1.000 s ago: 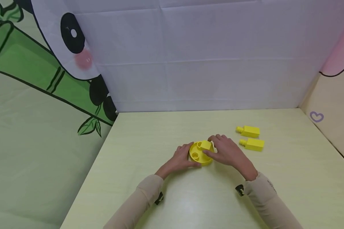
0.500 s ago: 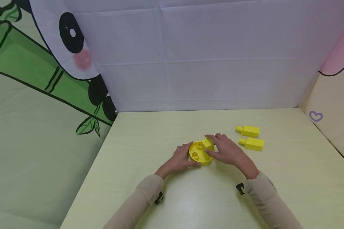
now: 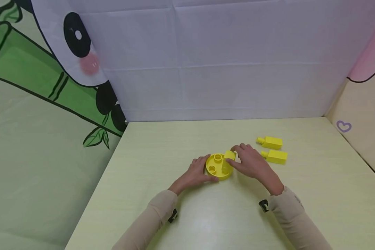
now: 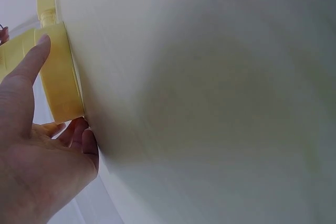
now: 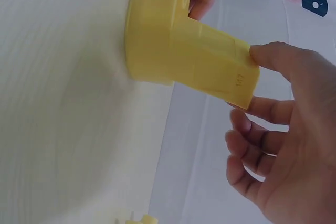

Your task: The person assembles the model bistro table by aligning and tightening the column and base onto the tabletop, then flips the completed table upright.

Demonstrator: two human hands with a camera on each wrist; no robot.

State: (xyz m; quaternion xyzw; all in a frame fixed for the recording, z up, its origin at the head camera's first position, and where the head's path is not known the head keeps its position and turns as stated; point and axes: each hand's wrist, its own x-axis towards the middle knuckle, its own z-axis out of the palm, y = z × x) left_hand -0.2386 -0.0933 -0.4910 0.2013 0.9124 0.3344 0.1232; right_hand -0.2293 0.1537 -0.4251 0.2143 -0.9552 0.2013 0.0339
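A round, shallow yellow base (image 3: 219,168) with raised ring sockets lies on the table. My left hand (image 3: 197,173) grips its left side, thumb on the near edge and fingers round the far side. A yellow rectangular block (image 3: 230,155) stands out of the base's right side, its lower end hidden inside. Between thumb and fingertips my right hand (image 3: 251,162) pinches the block's top end. In the right wrist view the block (image 5: 215,65) leans slightly from the base (image 5: 152,32) and carries a small marking. Whether it is fully seated I cannot tell.
Two similar yellow blocks with narrow necks, a farther one (image 3: 272,142) and a nearer one (image 3: 276,157), lie behind and right of my right hand. The pale table (image 3: 206,222) meets a white printed cloth backdrop (image 3: 222,86) at its far edge.
My right hand has moved a little to the right and raised the block from a leftward lean to nearly upright. More of the sockets shows. My left hand stays on the base.
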